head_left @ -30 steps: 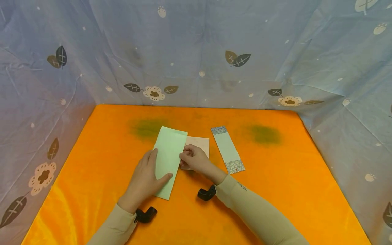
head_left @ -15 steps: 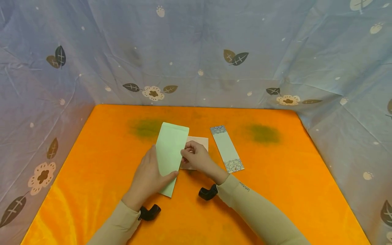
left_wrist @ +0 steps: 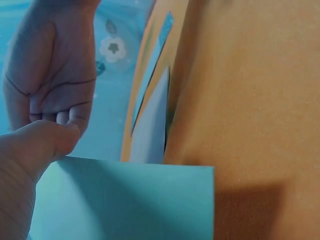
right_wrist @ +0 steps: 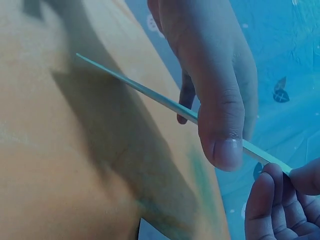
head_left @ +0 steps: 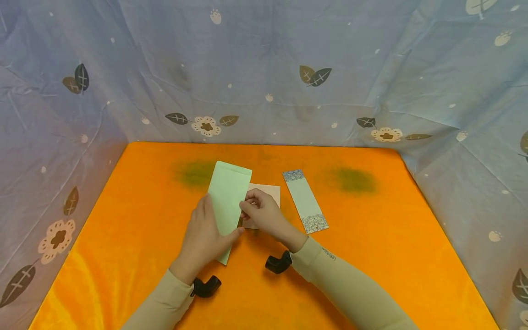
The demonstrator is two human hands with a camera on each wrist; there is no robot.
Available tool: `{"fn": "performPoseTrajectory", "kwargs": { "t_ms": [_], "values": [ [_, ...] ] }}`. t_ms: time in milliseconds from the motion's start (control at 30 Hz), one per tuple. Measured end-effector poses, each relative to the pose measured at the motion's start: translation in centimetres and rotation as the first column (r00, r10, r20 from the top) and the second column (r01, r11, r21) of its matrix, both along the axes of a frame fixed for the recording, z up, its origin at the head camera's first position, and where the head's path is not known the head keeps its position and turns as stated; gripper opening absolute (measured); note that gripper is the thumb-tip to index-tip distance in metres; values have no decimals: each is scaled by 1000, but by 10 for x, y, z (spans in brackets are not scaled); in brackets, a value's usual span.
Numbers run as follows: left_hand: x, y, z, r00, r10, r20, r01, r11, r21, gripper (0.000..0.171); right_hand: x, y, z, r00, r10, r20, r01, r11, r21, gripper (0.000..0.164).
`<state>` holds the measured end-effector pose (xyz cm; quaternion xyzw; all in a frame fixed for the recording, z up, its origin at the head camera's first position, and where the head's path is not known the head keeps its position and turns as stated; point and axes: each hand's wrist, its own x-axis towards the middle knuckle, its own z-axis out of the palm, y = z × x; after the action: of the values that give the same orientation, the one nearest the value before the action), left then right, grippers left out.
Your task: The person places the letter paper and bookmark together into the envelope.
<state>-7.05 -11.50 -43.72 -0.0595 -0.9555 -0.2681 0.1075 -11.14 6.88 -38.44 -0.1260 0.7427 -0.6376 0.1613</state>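
A long light green paper envelope (head_left: 228, 195) is held up over the table, tilted, with a crease across its top end. My left hand (head_left: 201, 236) grips its left side and lower part, thumb across the front; in the right wrist view the envelope is seen edge-on between that hand's thumb and fingers. At the right edge, my right hand (head_left: 265, 213) pinches the paper between thumb and curled fingertips. The left wrist view shows the left thumb (left_wrist: 35, 150) on the envelope's edge, beside the right hand's fingers. What lies inside the envelope is hidden.
Behind the right hand, a pale pink paper (head_left: 272, 192) lies partly covered. Farther right is a narrow white card (head_left: 305, 197) with lace-patterned ends. Everything lies on an orange cloth-covered table (head_left: 371, 247), enclosed by patterned blue-grey curtains (head_left: 264, 55). Black wrist-camera mounts (head_left: 278, 262) stick out below the sleeves.
The envelope has risen slightly and tilted more, its lower part now more covered by my left hand. My left hand has shifted a little to the right; my right hand keeps its pinch at the edge.
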Motion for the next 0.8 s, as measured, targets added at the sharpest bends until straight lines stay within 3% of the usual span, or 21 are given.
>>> {"fn": "performPoseTrajectory", "kwargs": {
  "t_ms": [233, 467, 700, 800],
  "values": [
    [1, -1, 2, 999, 11, 30, -12, 1000, 14, 116, 1, 1, 1, 1000, 5, -12, -5, 1000, -16, 12],
    [-2, -5, 4, 1000, 25, 12, -25, 999, 33, 113, -2, 4, 0, 1000, 9, -17, -9, 999, -31, 18],
    [-3, -9, 2, 999, 34, 12, -35, 999, 35, 113, -19, 14, -35, 999, -16, -42, 15, 1000, -26, 23],
    [-3, -10, 0, 1000, 28, 9, -28, 999, 39, 115, -23, 20, -42, 998, -31, -47, 31, 1000, -2, 25]
  ]
}}
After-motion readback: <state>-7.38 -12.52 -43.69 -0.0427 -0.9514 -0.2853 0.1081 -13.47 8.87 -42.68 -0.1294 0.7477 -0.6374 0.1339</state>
